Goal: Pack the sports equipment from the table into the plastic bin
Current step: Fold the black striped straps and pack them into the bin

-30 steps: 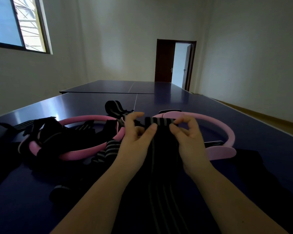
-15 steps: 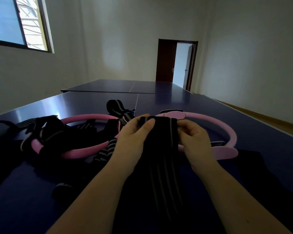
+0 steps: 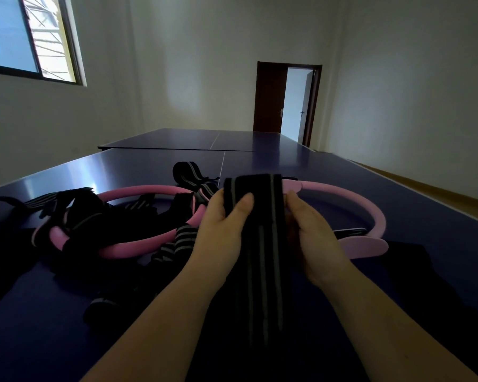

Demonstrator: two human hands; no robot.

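A black elastic wrap with grey stripes [image 3: 262, 244] stands up between my hands over the dark blue table [image 3: 122, 172]. My left hand [image 3: 221, 230] grips its left edge, thumb across the front. My right hand [image 3: 312, 238] holds the right edge, its fingers hidden behind the fabric. Two pink exercise rings lie beyond: one [image 3: 138, 246] at the left under black straps, the other [image 3: 370, 213] at the right behind my right hand. More striped wraps [image 3: 191, 175] lie between the rings. No plastic bin is in view.
A heap of black straps [image 3: 66, 213] covers the left ring. A dark cloth [image 3: 425, 271] lies at the right near edge. A second table [image 3: 204, 139] stands behind, with an open door [image 3: 295, 103] beyond it and a window [image 3: 25, 37] at upper left.
Both hands have lifted the striped wrap higher and folded its top over. More of the band now stands upright between them.
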